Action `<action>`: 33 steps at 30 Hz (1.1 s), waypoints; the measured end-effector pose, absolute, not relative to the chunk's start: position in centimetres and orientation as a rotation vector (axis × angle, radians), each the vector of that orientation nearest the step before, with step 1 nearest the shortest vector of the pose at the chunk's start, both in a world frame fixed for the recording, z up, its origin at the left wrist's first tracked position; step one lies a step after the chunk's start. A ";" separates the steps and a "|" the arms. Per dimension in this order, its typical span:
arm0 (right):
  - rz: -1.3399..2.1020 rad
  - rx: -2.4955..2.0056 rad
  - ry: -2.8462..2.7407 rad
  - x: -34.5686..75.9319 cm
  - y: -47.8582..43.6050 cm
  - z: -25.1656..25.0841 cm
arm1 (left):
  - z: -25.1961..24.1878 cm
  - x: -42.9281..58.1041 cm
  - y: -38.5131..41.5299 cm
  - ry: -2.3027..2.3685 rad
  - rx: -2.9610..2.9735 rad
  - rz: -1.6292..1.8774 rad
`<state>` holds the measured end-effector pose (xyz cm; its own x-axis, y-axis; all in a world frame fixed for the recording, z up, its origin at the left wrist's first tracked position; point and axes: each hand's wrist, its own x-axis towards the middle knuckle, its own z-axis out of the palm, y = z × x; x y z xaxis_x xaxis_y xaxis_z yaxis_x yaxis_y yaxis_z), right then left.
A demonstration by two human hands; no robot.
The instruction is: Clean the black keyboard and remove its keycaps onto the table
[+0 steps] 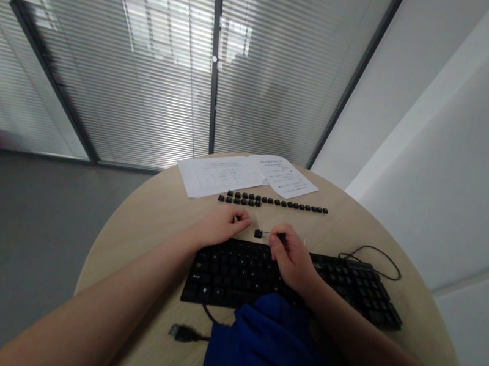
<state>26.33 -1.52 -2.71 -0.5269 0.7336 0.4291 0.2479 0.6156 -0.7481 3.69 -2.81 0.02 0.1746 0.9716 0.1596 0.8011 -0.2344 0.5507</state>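
Observation:
My right hand [289, 255] is closed around a keycap puller [281, 237] with a dark grip and thin wires pointing left. At the wire tips sits a single black keycap [258, 233], just above the keyboard's far edge. My left hand [225, 224] rests at the far left edge of the black keyboard [230, 273], thumb and fingers loosely apart, nothing in them. Beyond that hand, several loose black keycaps [292, 205] lie lined up on the table, in two rows on the left and one on the right.
Two printed paper sheets [222, 174] lie at the table's [124, 238] far side. A blue cloth [268, 354] covers part of the keyboard's near edge. A USB plug [186, 334] lies left of it, and a thin black cable [390, 274] loops at the right.

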 end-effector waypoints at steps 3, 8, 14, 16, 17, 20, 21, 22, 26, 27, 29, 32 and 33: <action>0.675 -0.724 -2.127 26.3 -1.6 -2.4 | 0.6 4.2 -3.2 1.608 1.998 0.796; 0.502 -0.602 -2.192 26.2 -1.8 -2.3 | 0.7 4.8 -3.6 1.582 1.927 0.793; 0.355 -0.587 -2.296 26.1 -2.1 -2.5 | 0.4 5.1 -3.7 1.626 1.846 0.822; 0.297 -0.625 -2.332 26.0 -2.2 -2.4 | 0.4 5.3 -3.7 1.646 1.849 0.817; 0.278 -0.639 -2.344 26.0 -2.2 -2.4 | 0.5 5.3 -3.7 1.657 1.853 0.809; 0.259 -0.654 -2.344 25.8 -2.3 -2.3 | 0.5 5.4 -3.8 1.692 1.857 0.804; 0.259 -0.657 -2.337 25.8 -2.3 -2.3 | 0.5 5.4 -3.8 1.703 1.856 0.808; 0.261 -0.659 -2.333 25.7 -2.4 -2.2 | 0.5 5.4 -3.8 1.713 1.857 0.815; 0.273 -0.677 -2.328 25.8 -2.4 -2.3 | 0.5 5.4 -3.8 1.727 1.866 0.822; 0.275 -0.683 -2.328 25.8 -2.4 -2.3 | 0.5 5.5 -3.8 1.720 1.869 0.821; 0.267 -0.685 -2.326 25.8 -2.4 -2.4 | 0.5 5.5 -3.8 1.713 1.870 0.820; 0.241 -0.669 -2.317 25.8 -2.4 -2.3 | 0.5 5.7 -3.8 1.725 1.858 0.827; 0.238 -0.668 -2.315 25.8 -2.4 -2.3 | 0.5 5.7 -3.8 1.728 1.852 0.834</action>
